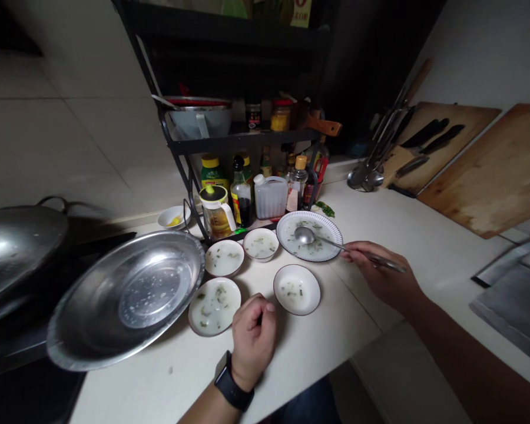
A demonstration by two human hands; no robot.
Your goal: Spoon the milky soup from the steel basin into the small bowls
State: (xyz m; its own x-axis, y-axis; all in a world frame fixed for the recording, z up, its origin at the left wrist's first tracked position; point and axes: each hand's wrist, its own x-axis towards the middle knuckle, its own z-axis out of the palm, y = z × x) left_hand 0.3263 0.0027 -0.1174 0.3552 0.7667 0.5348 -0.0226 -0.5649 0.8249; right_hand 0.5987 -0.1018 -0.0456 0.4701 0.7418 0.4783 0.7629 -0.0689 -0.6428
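Held by its handle, a metal soup spoon (304,235) is in my right hand (386,274). Its bowl is over a wide striped-rim plate (309,254) of pale liquid with green bits. My left hand (254,333), a dark watch on its wrist, is curled into a fist above the counter, and I see nothing in it. Just left of that fist is a bowl of cloudy soup (214,306). To its right stands a shallower-filled bowl (297,288). Two more soup bowls, a left one (224,258) and a right one (260,244), stand behind, near the rack.
A large steel basin (128,300) tilts at the left beside a lidded wok (17,253). A black rack (242,141) with bottles and jars rises behind the bowls. Ladles (366,176), knives (433,132) and cutting boards (490,171) stand at the right.
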